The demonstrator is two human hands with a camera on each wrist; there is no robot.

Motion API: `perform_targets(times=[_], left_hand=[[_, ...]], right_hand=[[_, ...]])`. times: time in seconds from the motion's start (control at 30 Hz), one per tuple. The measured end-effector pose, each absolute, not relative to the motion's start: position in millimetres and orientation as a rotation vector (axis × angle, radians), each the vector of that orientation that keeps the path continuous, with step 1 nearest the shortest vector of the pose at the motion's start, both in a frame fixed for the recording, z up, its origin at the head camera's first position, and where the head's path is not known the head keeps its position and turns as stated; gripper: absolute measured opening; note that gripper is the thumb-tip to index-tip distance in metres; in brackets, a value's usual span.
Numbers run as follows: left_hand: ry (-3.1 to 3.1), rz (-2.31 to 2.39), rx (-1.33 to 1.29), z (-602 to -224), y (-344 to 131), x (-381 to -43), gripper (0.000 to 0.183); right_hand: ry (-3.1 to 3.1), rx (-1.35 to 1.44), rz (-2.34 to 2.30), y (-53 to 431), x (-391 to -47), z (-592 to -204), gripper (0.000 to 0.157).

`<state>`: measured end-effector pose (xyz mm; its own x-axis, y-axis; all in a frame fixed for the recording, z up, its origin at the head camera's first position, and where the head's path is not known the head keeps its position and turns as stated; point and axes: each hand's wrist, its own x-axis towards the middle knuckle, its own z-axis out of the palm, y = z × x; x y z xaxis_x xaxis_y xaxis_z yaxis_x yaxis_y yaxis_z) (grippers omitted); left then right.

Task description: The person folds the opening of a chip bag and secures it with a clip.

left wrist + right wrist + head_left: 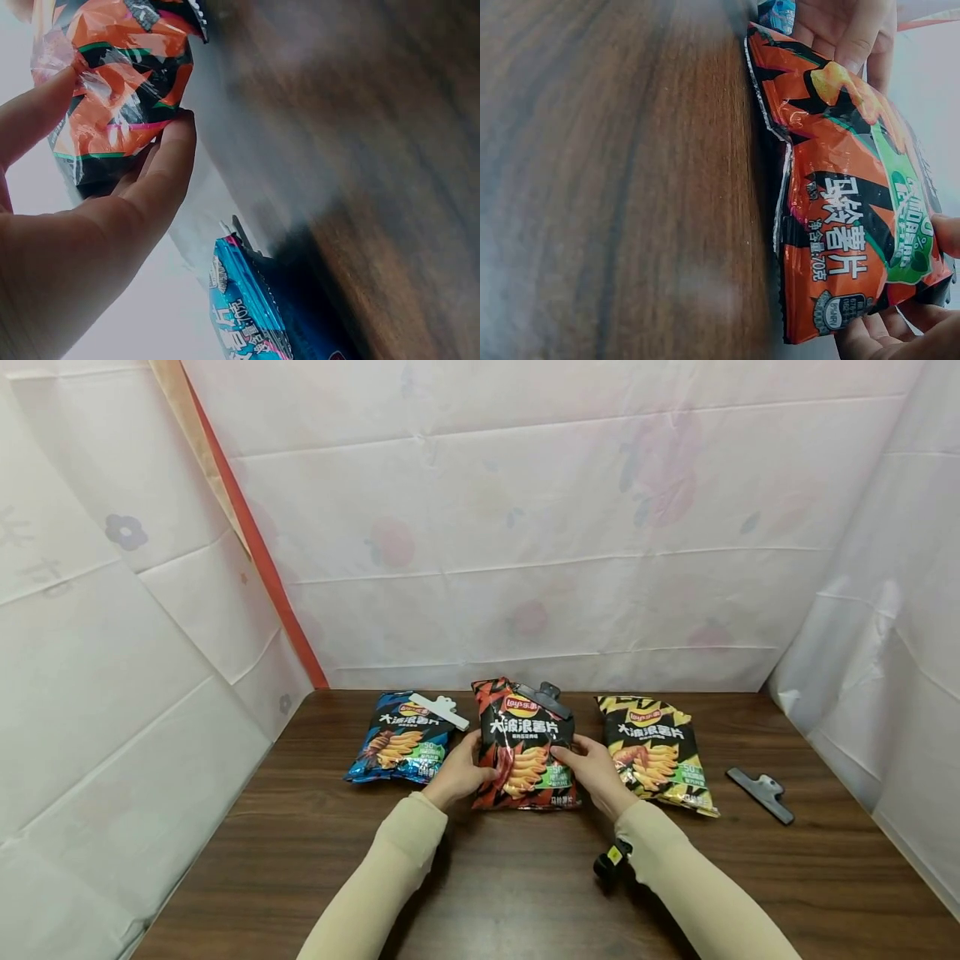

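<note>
Between both hands is a red and black bag of potato chips [525, 760], with a dark bag clip [542, 700] on its top right corner. My left hand [461, 772] grips the bag's left side, thumb on the front and fingers behind, as the left wrist view shows. At the right side my right hand [596, 770] holds it the same way, thumb on the printed face. In the right wrist view the bag's bottom seam [780, 195] is close over the wooden table.
A blue chip bag [405, 743] with a white clip [441, 710] lies to the left. To the right lies a yellow and black chip bag [656, 756], with a loose grey clip [761, 795] beyond it. White printed cloth [525, 527] encloses the table [495, 893] at back and sides.
</note>
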<state>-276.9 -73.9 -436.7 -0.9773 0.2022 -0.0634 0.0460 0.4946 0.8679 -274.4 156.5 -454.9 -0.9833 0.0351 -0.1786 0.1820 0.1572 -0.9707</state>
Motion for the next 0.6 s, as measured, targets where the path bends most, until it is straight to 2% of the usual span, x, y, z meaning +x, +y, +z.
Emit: perform_targets(times=[0.27, 0.6], left_hand=[[2.572, 1.496, 0.182, -440.7, -73.1, -287.6, 0.076], [2.61, 1.451, 0.127, -439.1, -71.2, -295.3, 0.077]], right_hand=[[2.332, 0.266, -1.905, 155.0, -281.0, -455.3, 0.067], [2.34, 0.289, -1.883, 152.8, -288.2, -454.6, 0.073]])
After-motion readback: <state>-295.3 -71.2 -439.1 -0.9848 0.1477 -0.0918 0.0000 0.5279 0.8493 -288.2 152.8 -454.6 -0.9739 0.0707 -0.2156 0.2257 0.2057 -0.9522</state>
